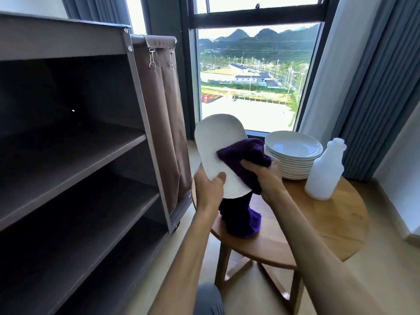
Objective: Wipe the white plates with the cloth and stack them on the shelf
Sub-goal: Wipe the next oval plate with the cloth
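left hand (210,188): I grip the lower rim of the held plate (219,153) at frame centre, thumb curled over the face, fingers behind and out of sight.
right hand (264,176): clenched around the purple cloth (244,155), bunching it against the plate's right edge; cloth tail hangs below the plate onto the round table (329,223).
held plate: tilted up on edge, face toward me, long axis running from lower right up to upper left. Raised clear of the table.
key relation: shelf unit (75,155) fills the left half of the frame, so the plate's way out is leftward. My left hand is on the shelf side and already carries the plate; right hand is on the far side with the cloth.
shelves: three dark boards in view, I see no plates on them. I judge the middle board level with the plate.
next move, my call: finish the wipe, lift the cloth off, swing the plate left and lay it flat. Upright tilt has to come down to horizontal first.
plate stack (293,155): right of centre, beyond my right hand, on the table's far edge. Many unwiped, so early in the job.
spray bottle (322,171): just beside the stack, right side. Clear of my path.
risk: one-handed rim grip could slip in the swing.
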The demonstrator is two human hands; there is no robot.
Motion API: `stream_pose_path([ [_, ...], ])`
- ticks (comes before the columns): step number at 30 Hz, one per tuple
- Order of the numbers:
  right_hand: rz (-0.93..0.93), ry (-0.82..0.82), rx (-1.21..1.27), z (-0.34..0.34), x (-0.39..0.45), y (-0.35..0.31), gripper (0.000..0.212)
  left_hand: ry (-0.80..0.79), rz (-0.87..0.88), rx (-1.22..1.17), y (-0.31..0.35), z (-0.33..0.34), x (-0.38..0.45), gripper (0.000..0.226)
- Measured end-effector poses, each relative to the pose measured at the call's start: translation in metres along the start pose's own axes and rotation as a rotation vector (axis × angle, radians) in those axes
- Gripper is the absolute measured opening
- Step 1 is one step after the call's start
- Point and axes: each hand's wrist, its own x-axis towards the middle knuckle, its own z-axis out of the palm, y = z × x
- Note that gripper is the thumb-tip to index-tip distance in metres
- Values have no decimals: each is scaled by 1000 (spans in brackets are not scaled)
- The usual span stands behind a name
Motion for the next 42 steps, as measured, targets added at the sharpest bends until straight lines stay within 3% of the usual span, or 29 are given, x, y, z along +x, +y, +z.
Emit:
stream_pose_path([
  [5,-19,29,-23,2,18,-25,18,-364,-13,192,30,-26,6,45],
  [9,-32,41,-10,-2,26,-42,16,-556,-35,250,39,-47,11,52],
  [11,-5,-67,86,-7,23,-40,13,-576,-102,198,39,-52,15,52],
  [14,35,-286,442,-5,8,-44,33,-573,-256,54,26,-42,7,54],
  [16,29,-280,577,-1,3,-47,44,-603,-356,-70,15,-26,-3,55],
  [19,-31,-275,474,12,0,-51,44,-625,-504,-274,7,-12,-13,50],
  [23,-80,-177,445,16,7,-50,54,-649,-598,-224,6,-3,-25,61],
  [26,-39,-85,361,8,14,-50,37,-552,-487,-76,13,3,-22,41],
  [28,-23,17,215,-1,19,-50,34,-501,-368,-56,25,-1,-16,60],
  [30,-48,58,88,-4,20,-55,30,-588,-225,-25,42,-4,-18,66],
  [33,-94,88,-12,5,19,-63,17,-697,-55,139,53,2,-28,15],
  [37,-136,189,-100,9,22,-65,25,-580,45,245,44,5,-23,40],
  [42,-170,127,-282,8,30,-57,25,-474,45,51,35,2,-24,50],
])
